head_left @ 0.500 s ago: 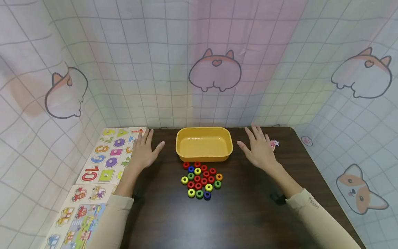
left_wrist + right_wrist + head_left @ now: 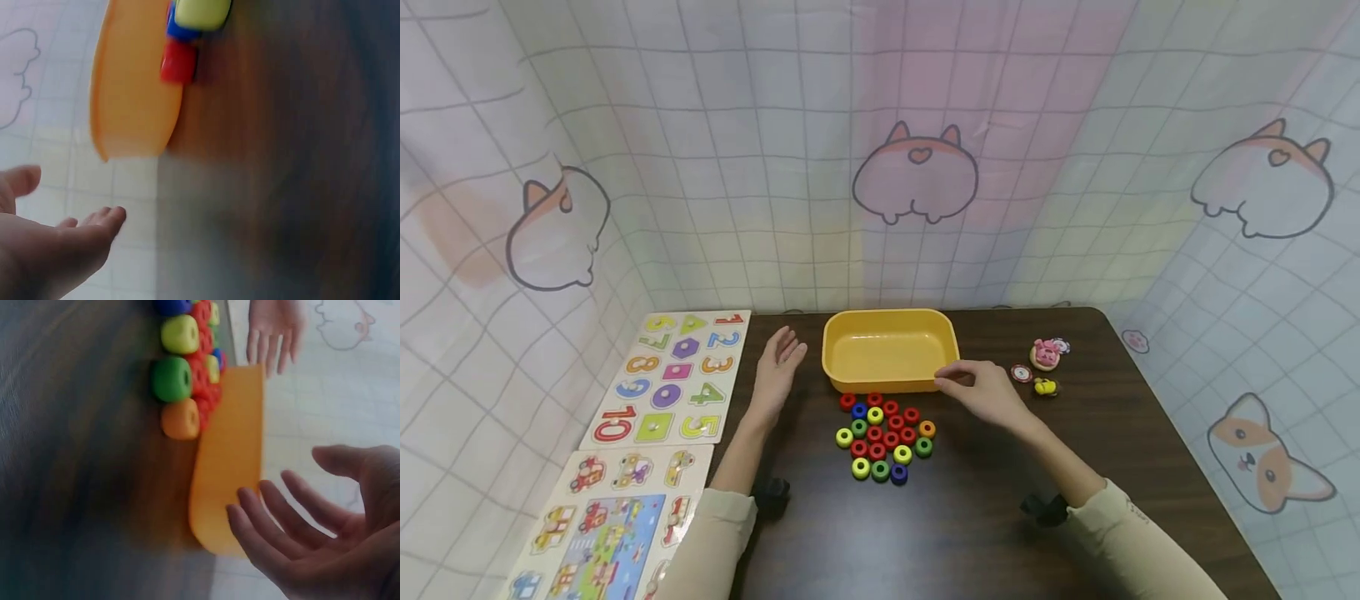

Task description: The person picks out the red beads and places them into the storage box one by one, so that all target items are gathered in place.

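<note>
Twenty or so multicoloured beads (image 2: 892, 446) lie clustered before the yellow tray (image 2: 887, 387). Left hand (image 2: 775, 377) relaxed, empty, left of tray; right hand (image 2: 988, 393) likewise, by its near right corner, contact unclear.

Soft, even light brightens the white gridded fabric backdrop (image 2: 737, 167), while a hazy sheen lies on the near middle of the dark brown wood-grain table (image 2: 868, 533). The head view is fairly crisp; both wrist views smear the table with blur, leaving the rounded rectangular yellow plastic tray (image 2: 228, 450) soft-edged.
</note>
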Demonstrator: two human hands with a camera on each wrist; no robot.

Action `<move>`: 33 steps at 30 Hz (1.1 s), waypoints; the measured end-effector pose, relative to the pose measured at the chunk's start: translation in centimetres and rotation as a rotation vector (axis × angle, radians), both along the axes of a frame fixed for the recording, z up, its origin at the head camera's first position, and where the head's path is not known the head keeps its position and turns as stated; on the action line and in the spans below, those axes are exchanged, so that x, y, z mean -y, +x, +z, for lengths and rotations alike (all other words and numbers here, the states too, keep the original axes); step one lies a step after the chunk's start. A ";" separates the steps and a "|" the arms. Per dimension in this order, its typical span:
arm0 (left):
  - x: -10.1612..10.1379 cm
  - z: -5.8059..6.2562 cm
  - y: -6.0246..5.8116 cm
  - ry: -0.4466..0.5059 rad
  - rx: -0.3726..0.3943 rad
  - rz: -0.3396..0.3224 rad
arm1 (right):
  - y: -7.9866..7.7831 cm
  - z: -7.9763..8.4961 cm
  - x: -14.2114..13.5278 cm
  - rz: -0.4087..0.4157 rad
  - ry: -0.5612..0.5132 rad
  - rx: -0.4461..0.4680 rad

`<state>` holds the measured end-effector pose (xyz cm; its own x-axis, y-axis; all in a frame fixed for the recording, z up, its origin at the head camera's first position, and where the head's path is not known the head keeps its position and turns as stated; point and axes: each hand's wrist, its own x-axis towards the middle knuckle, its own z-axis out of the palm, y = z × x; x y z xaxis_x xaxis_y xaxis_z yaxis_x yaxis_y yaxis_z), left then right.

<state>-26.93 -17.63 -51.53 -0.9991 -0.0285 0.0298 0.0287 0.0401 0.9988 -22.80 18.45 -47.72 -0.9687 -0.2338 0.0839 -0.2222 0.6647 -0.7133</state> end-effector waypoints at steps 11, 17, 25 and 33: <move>-4.3 -1.8 0.9 0.422 0.052 0.024 | -0.1 -4.7 3.0 0.154 -0.021 0.157; -5.4 -2.3 0.5 0.476 -0.015 0.102 | -0.2 -5.8 4.3 0.142 -0.015 0.125; -5.6 -2.7 0.5 0.685 -0.136 0.089 | -0.8 -5.8 4.2 0.131 -0.209 0.247; -5.7 -2.7 0.8 0.722 -0.189 0.075 | -1.4 -1.8 3.7 0.185 -0.321 0.326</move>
<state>-26.16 -11.95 -54.21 -0.9735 -0.1739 0.1488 0.2253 -0.6145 0.7561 -24.19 14.80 -49.51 -0.9011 -0.4167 -0.1201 -0.0475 0.3702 -0.9277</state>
